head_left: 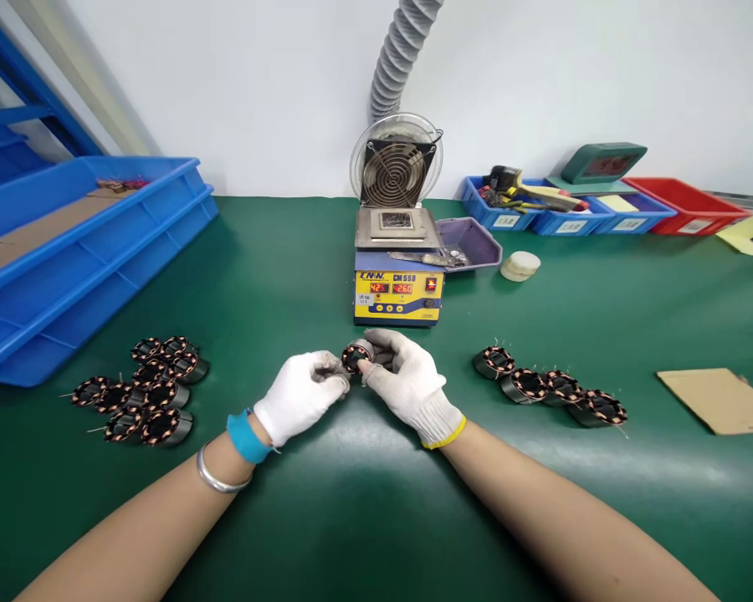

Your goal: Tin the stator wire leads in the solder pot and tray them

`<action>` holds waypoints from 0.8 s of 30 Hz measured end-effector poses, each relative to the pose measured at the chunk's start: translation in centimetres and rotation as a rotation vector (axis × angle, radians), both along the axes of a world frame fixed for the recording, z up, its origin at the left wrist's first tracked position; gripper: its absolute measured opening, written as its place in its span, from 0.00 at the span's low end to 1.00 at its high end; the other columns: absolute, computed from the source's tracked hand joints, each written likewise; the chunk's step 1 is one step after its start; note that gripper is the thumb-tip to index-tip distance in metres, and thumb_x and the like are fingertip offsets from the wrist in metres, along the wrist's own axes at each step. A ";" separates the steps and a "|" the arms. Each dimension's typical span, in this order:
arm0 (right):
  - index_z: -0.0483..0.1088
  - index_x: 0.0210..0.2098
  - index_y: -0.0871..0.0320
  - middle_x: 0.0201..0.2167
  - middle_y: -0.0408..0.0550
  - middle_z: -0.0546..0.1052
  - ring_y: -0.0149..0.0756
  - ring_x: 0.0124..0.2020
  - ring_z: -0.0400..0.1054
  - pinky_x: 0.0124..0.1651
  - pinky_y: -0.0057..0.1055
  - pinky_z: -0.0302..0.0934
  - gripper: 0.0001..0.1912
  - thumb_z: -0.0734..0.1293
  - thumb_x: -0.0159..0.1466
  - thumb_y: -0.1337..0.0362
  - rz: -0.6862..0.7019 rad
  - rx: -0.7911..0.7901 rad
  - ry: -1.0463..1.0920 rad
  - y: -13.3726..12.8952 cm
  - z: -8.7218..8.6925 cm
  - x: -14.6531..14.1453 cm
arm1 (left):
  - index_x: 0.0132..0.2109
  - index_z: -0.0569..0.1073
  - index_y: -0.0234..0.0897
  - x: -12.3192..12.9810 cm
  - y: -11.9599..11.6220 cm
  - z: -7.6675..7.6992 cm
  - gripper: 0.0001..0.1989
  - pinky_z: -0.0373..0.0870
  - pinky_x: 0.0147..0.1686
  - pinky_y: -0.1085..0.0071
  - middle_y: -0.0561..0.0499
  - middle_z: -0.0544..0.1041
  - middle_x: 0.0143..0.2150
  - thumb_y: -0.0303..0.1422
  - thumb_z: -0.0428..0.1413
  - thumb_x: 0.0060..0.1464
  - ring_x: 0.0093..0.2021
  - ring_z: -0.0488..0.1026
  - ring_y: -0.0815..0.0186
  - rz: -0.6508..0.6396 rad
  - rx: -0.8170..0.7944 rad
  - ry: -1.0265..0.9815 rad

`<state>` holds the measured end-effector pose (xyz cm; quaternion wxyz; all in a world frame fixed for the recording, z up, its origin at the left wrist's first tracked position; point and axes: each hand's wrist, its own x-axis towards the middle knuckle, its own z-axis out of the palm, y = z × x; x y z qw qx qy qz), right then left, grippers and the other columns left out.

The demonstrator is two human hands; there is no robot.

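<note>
In front of the solder pot point(398, 284), my gloved right hand point(407, 376) grips a motor stator point(356, 357), a dark ring with copper windings facing me. The right thumb lies over its rim and the fingers wrap its far side. At the stator's left edge, my gloved left hand point(304, 393) is closed in a pinch; what lies between those fingertips is too small to make out. Several more stators point(163, 393) stand grouped on the left of the green mat. A short row of stators point(527, 385) sits on the right, with thin wire ends sticking up.
A fan point(396, 171) and grey duct hose point(402, 58) rise behind the pot. Beside it are a purple tray point(483, 242) and a round pale tin point(520, 266). Blue bins point(571, 221) and a red bin point(683, 201) line the wall. A blue crate point(131, 267) stands left, cardboard point(719, 401) right.
</note>
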<state>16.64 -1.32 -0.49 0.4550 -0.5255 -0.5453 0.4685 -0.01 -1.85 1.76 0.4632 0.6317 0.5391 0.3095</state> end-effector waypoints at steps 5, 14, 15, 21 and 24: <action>0.70 0.46 0.61 0.36 0.49 0.77 0.33 0.31 0.71 0.36 0.31 0.70 0.23 0.69 0.51 0.62 -0.023 -0.021 0.117 0.1 0.1 -0.1 | 0.30 0.67 0.35 -0.8 0.1 0.4 0.13 0.50 0.13 0.77 0.55 0.68 0.19 0.42 0.52 0.46 0.15 0.59 0.73 0.260 -0.063 -0.511; 0.70 0.44 0.61 0.37 0.50 0.77 0.34 0.32 0.71 0.35 0.31 0.70 0.22 0.70 0.50 0.63 0.019 -0.009 0.145 0.0 0.0 -0.3 | 0.27 0.65 0.36 0.6 -0.6 0.9 0.13 0.56 0.16 0.78 0.56 0.67 0.18 0.41 0.56 0.48 0.16 0.60 0.74 0.205 0.070 -0.287; 0.70 0.44 0.61 0.36 0.49 0.77 0.33 0.31 0.72 0.35 0.31 0.70 0.22 0.70 0.50 0.63 0.013 -0.017 0.136 0.0 0.1 -0.3 | 0.27 0.65 0.36 0.2 -0.6 1.1 0.12 0.54 0.14 0.78 0.57 0.66 0.18 0.40 0.56 0.48 0.15 0.59 0.74 0.250 0.091 -0.326; 0.70 0.43 0.61 0.35 0.49 0.77 0.33 0.31 0.72 0.36 0.31 0.70 0.20 0.69 0.50 0.65 -0.002 -0.028 0.112 0.0 0.3 -0.3 | 0.29 0.66 0.36 -0.9 -0.3 1.2 0.16 0.57 0.15 0.77 0.55 0.70 0.22 0.46 0.52 0.50 0.17 0.63 0.72 0.217 0.114 -0.247; 0.71 0.43 0.61 0.36 0.49 0.77 0.34 0.34 0.72 0.39 0.32 0.70 0.20 0.70 0.49 0.65 -0.033 -0.004 0.091 0.0 0.5 -0.4 | 0.28 0.67 0.36 0.2 -0.9 1.1 0.15 0.60 0.16 0.76 0.54 0.71 0.21 0.44 0.57 0.47 0.18 0.63 0.72 -0.033 -0.034 -0.074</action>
